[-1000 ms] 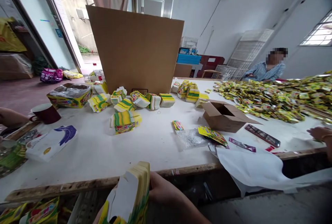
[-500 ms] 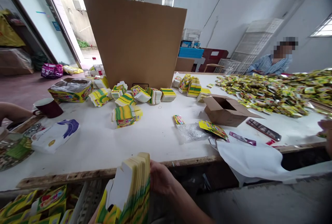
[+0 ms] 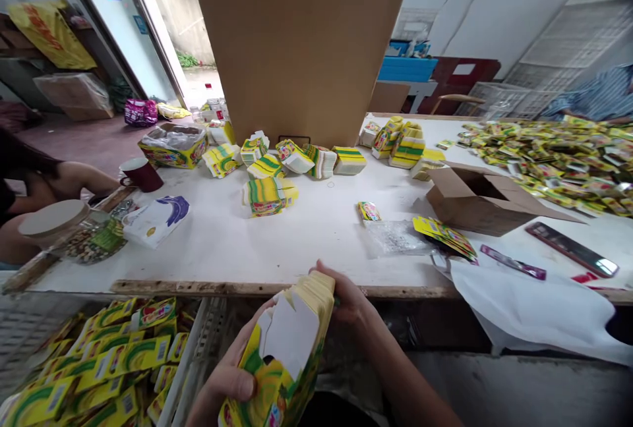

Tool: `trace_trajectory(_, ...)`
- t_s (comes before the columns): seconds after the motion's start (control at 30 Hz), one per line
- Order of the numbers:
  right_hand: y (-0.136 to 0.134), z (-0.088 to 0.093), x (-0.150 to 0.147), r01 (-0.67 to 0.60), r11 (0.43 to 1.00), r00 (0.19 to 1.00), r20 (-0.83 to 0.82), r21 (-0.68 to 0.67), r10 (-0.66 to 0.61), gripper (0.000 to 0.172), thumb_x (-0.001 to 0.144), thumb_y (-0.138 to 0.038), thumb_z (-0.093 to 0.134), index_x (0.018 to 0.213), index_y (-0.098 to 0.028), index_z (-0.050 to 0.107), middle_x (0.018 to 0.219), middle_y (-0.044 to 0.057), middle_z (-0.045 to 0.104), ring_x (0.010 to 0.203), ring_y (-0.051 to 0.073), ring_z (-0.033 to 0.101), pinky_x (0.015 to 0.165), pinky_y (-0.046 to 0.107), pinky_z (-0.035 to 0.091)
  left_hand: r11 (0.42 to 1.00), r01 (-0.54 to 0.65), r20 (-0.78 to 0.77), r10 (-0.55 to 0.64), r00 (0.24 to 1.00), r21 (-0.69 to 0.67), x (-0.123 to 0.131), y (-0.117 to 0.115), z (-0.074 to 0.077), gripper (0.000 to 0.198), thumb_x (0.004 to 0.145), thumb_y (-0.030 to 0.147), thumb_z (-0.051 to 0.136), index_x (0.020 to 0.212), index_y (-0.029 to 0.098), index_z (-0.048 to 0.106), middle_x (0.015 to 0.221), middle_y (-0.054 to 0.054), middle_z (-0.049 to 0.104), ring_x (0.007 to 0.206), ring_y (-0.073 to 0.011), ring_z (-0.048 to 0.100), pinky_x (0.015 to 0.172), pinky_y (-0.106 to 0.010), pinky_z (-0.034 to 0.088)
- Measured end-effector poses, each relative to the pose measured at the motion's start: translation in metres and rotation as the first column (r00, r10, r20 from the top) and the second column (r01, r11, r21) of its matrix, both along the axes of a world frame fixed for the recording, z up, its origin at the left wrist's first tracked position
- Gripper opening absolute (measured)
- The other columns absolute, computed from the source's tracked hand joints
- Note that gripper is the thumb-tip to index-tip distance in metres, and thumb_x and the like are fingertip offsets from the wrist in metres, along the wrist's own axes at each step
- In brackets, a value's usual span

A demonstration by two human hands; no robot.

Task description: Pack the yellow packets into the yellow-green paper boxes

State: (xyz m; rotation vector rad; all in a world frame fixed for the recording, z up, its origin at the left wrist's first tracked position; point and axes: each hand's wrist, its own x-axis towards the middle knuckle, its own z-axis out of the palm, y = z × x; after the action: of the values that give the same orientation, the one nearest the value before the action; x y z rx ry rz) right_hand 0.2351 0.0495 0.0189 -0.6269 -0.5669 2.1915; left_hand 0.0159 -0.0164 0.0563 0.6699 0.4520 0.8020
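Partly hidden, right hand and left hand clasp the carton stack, bottom cropped.

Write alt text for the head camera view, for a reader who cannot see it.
The left hand from below and the right hand at the top grip a stack of flat cartons, yellow and green, just in front of a white table. More bundles lie on it before a tall cardboard sheet.

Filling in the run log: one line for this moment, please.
left hand: grips stack of flat cartons from below | right hand: holds its top edge | place: just in front of table edge
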Motion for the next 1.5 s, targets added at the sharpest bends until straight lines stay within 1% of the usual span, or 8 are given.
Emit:
trace_trajectory(0.13,0.007,0.019,0.000,0.121,0.991,0.988,-0.106,0.061,-0.114,0.053,0.077,-0.054,0.065,0.055,-0.017,0.035,0.046,-0.011,0.030,0.033,0.001,0.011,0.027,0.014,0.011,0.997,-0.013,0.015,0.014,1.000,-0.079,0.008,0.005,0.004,0.102,0.044,0.033,0.081,0.138,0.025,0.043,0.137,-0.006,0.051,0.125,-0.0456,0.041,0.099,-0.051,0.042)
trace_trajectory(0.47,0.000,0.046,0.013,0.027,0.934,0.995,-0.099,0.355,0.009,0.043,0.076,-0.050,0.069,0.097,-0.013,0.065,0.045,-0.013,0.031,0.030,0.002,0.015,0.026,0.013,0.022,0.990,-0.058,-0.003,0.059,0.998,-0.131,0.010,0.009,0.009,0.097,0.050,0.030,0.077,0.140,0.027,0.038,0.123,-0.009,0.060,0.111,-0.0419,0.056,0.091,-0.051,0.048)
trace_trajectory(0.6,0.004,0.061,0.025,0.208,0.890,0.978,-0.117,0.406,-0.175,0.033,0.082,-0.049,0.062,0.071,-0.018,0.059,0.041,-0.012,0.025,0.030,0.003,0.014,0.027,0.013,0.020,0.996,-0.017,-0.040,0.013,0.999,-0.090,0.008,0.009,-0.003,0.095,0.049,0.030,0.077,0.137,0.026,0.043,0.127,-0.008,0.058,0.120,-0.0412,0.048,0.098,-0.049,0.042)
trace_trajectory(0.73,0.012,0.090,0.051,0.599,0.683,0.796,-0.221,0.418,-0.564,0.031,0.084,-0.045,0.061,0.067,-0.022,0.049,0.048,-0.011,0.021,0.037,0.004,0.005,0.030,0.013,0.010,0.993,0.054,-0.151,-0.069,0.986,-0.102,0.002,0.000,-0.038,0.087,0.052,0.027,0.078,0.133,0.027,0.047,0.133,-0.009,0.054,0.123,-0.0392,0.046,0.097,-0.048,0.041)
trace_trajectory(0.9,0.011,0.085,0.039,0.309,0.795,0.887,0.143,0.523,-0.439,0.030,0.077,-0.047,0.068,0.071,-0.019,0.057,0.047,-0.009,0.033,0.038,0.004,0.025,0.035,0.015,0.020,0.984,-0.055,-0.197,0.021,0.980,-0.167,-0.003,-0.003,-0.053,0.092,0.054,0.032,0.079,0.138,0.024,0.041,0.123,-0.011,0.061,0.109,-0.0382,0.058,0.089,-0.043,0.048)
trace_trajectory(1.1,-0.013,0.051,0.012,0.236,0.801,0.789,0.373,0.550,-0.488,0.027,0.083,-0.043,0.063,0.080,-0.017,0.061,0.057,-0.004,0.049,0.051,0.007,0.044,0.043,0.017,0.033,0.931,-0.257,-0.228,0.200,0.953,-0.258,-0.005,0.015,-0.009,0.071,0.062,0.029,0.073,0.129,0.017,0.051,0.101,-0.014,0.069,0.085,-0.0357,0.068,0.072,-0.040,0.056)
trace_trajectory(1.33,-0.033,0.055,-0.003,-0.007,0.584,0.598,0.471,0.812,-0.648,0.029,0.085,-0.033,0.061,0.111,-0.021,0.057,0.105,0.008,0.059,0.089,0.018,0.059,0.072,0.030,0.052,0.859,-0.475,-0.320,0.403,0.857,-0.191,0.007,0.035,0.009,0.071,0.066,0.025,0.075,0.130,0.020,0.046,0.103,-0.012,0.069,0.084,-0.0324,0.069,0.069,-0.039,0.057)
trace_trajectory(1.5,-0.042,0.049,-0.025,-0.221,0.399,0.438,0.456,0.890,-0.774,0.049,0.083,-0.034,0.065,0.128,-0.024,0.049,0.130,0.014,0.045,0.125,0.028,0.042,0.097,0.044,0.045,0.834,-0.541,-0.330,0.483,0.811,-0.107,0.015,0.046,0.006,0.065,0.065,0.030,0.079,0.122,0.017,0.049,0.098,-0.010,0.068,0.081,-0.0286,0.069,0.066,-0.034,0.057)
